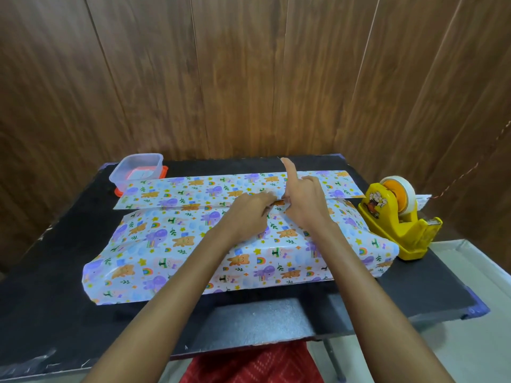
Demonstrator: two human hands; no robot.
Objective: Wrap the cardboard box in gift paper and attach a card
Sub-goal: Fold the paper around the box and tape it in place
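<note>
Red cloth (257, 366) shows at the bottom edge, under the black table (41, 286). On the table lies the box (193, 252), covered in gift paper, with a loose paper flap (193, 189) flat behind it. A yellow tape dispenser (398, 219) stands just right of the box; a clear tub (137, 170) sits far left. Both hands meet on the box's far top edge: left hand (249, 214) fingers pinched on the paper seam, right hand (304, 200) pressing there, forefinger raised. Wood panelling behind.

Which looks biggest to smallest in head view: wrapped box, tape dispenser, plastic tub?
1. wrapped box
2. tape dispenser
3. plastic tub
The tub sits farther from the camera, so 2 versus 3 is unsure.
</note>
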